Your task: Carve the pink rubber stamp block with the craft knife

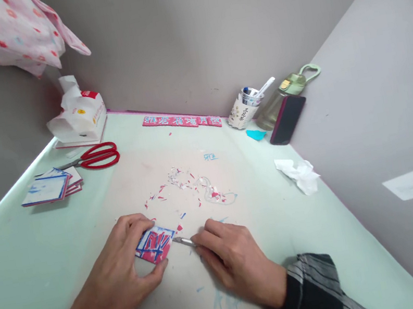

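A small square card of red paper with blue and white cut lines [155, 244] lies flat on the pale green worktop [29, 258], near the front edge and a little left of centre. Its pattern is a cluster of slanted strokes inside a blue-and-white border; the corner nearest the person is tilted down to the right.

The left hand [128, 267] rests palm down over the card's left side, fingers [139, 225] curled over its top edge and the thumb pressed against its lower edge, so the card is pinned between them. The forearm runs in from the lower left, bare.

The right hand [236, 260] lies low on the worktop, knuckles up, fingers clenched around a slim silver craft knife [183, 241] whose tip meets the card's right edge. A dark striped sleeve covers the wrist.

Just beyond the card, tiny red, white and blue paper scraps [192, 186] are scattered. Further left sit a stack of similar cards [51, 186] and red-handled scissors [96, 156].
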A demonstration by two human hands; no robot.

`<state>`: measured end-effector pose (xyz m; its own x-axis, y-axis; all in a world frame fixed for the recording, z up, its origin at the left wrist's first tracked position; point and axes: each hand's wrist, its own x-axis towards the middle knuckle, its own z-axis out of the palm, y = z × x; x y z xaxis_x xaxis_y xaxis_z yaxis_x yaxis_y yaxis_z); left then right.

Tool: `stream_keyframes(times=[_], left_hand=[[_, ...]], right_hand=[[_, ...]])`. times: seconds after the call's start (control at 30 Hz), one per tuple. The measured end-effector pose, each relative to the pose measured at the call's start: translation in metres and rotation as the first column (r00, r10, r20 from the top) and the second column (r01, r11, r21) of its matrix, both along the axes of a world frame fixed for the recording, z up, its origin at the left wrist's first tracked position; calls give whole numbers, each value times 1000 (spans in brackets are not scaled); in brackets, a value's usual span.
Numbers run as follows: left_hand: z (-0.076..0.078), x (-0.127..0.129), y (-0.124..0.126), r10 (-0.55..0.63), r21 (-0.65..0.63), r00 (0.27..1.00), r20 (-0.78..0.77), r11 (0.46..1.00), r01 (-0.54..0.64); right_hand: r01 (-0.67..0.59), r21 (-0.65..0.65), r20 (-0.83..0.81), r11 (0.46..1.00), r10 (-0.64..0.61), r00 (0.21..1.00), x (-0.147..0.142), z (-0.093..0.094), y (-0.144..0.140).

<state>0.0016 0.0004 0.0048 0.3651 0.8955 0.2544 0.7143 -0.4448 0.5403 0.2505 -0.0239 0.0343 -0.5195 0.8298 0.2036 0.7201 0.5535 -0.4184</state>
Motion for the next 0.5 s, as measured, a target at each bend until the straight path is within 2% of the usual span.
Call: stream_keyframes(times=[0.3, 0.5], left_hand=[[5, -1, 4, -50, 78, 999, -10, 996, 50], [7, -1, 5, -46, 60, 999, 13, 997, 45]], right_hand=[[14, -2, -29, 1000, -14, 999, -1, -1, -1], [25, -9, -48, 1000, -25, 999, -1, -3, -1]])
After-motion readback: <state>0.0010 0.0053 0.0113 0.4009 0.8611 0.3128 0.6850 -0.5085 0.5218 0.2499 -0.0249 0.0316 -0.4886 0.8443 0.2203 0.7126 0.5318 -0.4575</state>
